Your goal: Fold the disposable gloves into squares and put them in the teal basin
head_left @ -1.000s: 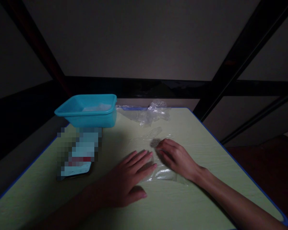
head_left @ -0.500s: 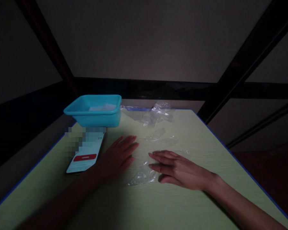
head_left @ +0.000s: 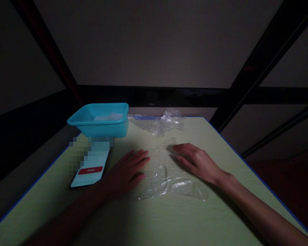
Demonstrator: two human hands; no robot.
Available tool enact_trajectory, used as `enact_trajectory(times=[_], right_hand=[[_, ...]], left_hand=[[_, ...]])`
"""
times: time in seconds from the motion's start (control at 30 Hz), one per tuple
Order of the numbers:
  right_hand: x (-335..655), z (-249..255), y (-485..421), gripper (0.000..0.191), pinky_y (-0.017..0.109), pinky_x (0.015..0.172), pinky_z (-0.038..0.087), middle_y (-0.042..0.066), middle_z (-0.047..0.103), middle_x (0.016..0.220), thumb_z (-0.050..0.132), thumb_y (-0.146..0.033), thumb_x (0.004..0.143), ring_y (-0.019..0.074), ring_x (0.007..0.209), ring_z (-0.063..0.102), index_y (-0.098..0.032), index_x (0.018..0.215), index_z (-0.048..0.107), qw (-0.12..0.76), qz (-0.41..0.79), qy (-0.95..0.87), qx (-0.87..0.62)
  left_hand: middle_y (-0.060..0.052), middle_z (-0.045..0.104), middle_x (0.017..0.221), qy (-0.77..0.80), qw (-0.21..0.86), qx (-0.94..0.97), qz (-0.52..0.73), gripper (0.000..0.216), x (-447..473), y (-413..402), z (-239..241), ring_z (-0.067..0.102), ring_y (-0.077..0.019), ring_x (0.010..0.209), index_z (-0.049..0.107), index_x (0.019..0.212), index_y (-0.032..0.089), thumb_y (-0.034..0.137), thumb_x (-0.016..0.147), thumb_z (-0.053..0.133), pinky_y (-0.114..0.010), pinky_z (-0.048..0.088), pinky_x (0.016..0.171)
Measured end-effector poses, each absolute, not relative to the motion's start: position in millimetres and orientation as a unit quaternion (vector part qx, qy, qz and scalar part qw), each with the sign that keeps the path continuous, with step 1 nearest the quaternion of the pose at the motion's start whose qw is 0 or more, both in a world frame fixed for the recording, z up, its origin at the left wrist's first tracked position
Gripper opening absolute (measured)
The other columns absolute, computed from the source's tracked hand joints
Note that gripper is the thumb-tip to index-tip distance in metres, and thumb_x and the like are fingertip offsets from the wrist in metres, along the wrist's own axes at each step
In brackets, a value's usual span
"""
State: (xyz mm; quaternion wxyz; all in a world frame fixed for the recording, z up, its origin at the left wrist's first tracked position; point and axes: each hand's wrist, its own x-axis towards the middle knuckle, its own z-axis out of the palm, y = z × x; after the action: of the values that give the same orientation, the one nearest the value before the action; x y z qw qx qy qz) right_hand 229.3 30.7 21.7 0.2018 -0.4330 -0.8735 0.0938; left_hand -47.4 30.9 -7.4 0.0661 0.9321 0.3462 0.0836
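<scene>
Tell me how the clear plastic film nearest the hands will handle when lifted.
The film will likely droop, as its thin, wrinkled surface suggests. It is probably light: the table shows through it. Its glossy highlights hint at slipperiness.

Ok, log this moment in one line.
left hand: open, left edge of clear plastic; right hand: curled over plastic; left side: tub, phone

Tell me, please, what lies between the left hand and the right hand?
Thin, clear plastic film lies wrinkled on the table between the left hand and the right hand, as the head view shows.
</scene>
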Motion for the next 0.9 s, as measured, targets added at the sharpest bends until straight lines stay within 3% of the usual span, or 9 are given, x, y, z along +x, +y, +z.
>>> enact_trajectory(times=[0.23, 0.4, 0.53, 0.7, 0.9], right_hand=[[225, 13, 102, 0.03, 0.033, 0.074, 0.046, 0.014, 0.065, 0.099, 0.062, -0.018, 0.071, 0.0247, 0.086, 0.061, -0.011, 0.1, 0.06, 0.235, 0.151, -0.769, -0.575], [218, 2, 132, 0.034, 0.025, 0.054, 0.044, 0.003, 0.064, 0.069, 0.067, -0.013, 0.059, 0.0166, 0.06, 0.059, -0.012, 0.092, 0.061, 0.248, 0.211, -0.745, -0.582], [215, -4, 139, 0.024, 0.02, 0.045, 0.04, -0.004, 0.055, 0.052, 0.065, -0.008, 0.054, 0.0108, 0.048, 0.052, -0.014, 0.077, 0.061, 0.265, 0.271, -0.732, -0.566], [214, 5, 136, 0.011, 0.021, 0.045, 0.041, -0.004, 0.053, 0.049, 0.062, -0.007, 0.053, 0.0093, 0.045, 0.05, -0.014, 0.061, 0.058, 0.297, 0.316, -0.732, -0.525], [215, 25, 110, 0.009, 0.025, 0.059, 0.046, -0.003, 0.056, 0.057, 0.061, -0.013, 0.061, 0.011, 0.056, 0.055, -0.015, 0.07, 0.06, 0.349, 0.302, -0.747, -0.479]], left_hand=[[-0.011, 0.035, 0.142, 0.334, 0.061, 0.938, 0.074, 0.046, -46, 30, -8, 0.027, -0.0229, 0.132, 0.038, 0.133, 0.013, 0.026, 0.089, 0.04, -0.046, 0.023, 0.107], [-0.01, 0.034, 0.143, 0.335, 0.066, 0.937, 0.073, 0.046, -46, 29, -11, 0.027, -0.0225, 0.132, 0.038, 0.133, 0.014, 0.025, 0.089, 0.041, -0.046, 0.024, 0.107], [-0.01, 0.033, 0.143, 0.337, 0.065, 0.936, 0.076, 0.045, -46, 30, -12, 0.028, -0.0224, 0.132, 0.039, 0.133, 0.015, 0.024, 0.088, 0.042, -0.046, 0.025, 0.106], [-0.011, 0.033, 0.143, 0.335, 0.062, 0.938, 0.071, 0.045, -46, 29, -11, 0.028, -0.023, 0.132, 0.039, 0.132, 0.014, 0.024, 0.088, 0.042, -0.047, 0.026, 0.105], [-0.012, 0.037, 0.141, 0.325, 0.046, 0.94, 0.09, 0.044, -45, 30, -11, 0.031, -0.0216, 0.13, 0.041, 0.13, 0.014, 0.024, 0.088, 0.042, -0.043, 0.027, 0.105]])
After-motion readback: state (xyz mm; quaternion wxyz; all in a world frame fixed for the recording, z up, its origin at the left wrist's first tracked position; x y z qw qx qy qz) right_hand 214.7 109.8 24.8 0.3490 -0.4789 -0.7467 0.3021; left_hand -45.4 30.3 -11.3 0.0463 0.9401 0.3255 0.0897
